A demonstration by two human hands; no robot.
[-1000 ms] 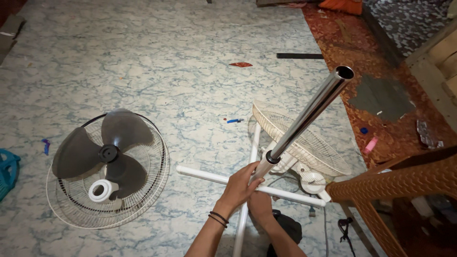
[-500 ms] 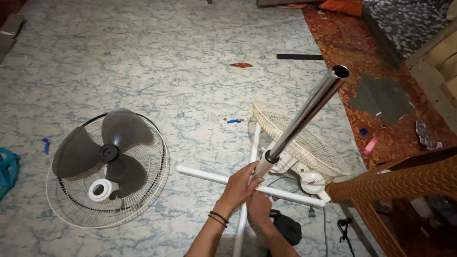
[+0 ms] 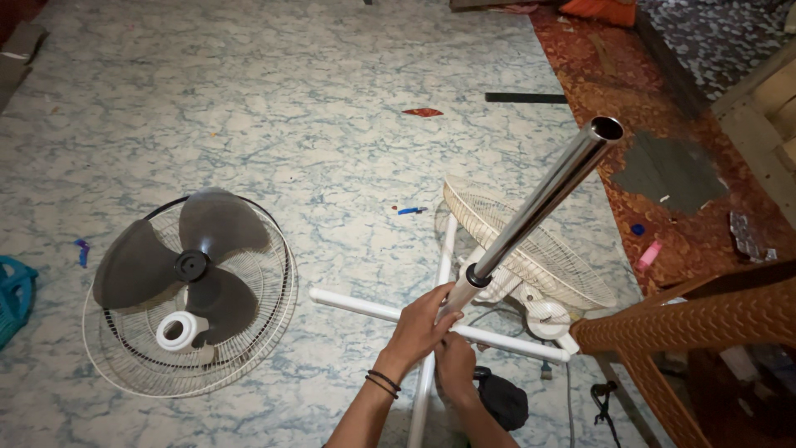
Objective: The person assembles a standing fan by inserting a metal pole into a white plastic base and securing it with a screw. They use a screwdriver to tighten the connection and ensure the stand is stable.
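Note:
A chrome fan pole point(image 3: 539, 199) rises at a slant from a white cross-shaped base point(image 3: 365, 309) on the floor. My left hand point(image 3: 419, 326), with dark bands at the wrist, is wrapped around the pole's lower tube just under its black collar point(image 3: 478, 275). My right hand point(image 3: 454, 365) grips the pole lower down, near where it meets the base. A white fan guard point(image 3: 124, 365) lies flat to the left, holding grey blades point(image 3: 191, 265) and a white ring nut point(image 3: 176, 330).
Behind the pole lies a second cream guard with the motor housing point(image 3: 535, 249). A brown plastic chair point(image 3: 705, 319) stands at the right, over a red patterned rug point(image 3: 663, 224). Also on the floor: a black object point(image 3: 502, 400), a small blue item point(image 3: 408, 211) and a teal basket point(image 3: 12, 294).
The pole's top has swayed slightly left and back. Both hands keep their grip at the same place on the pole.

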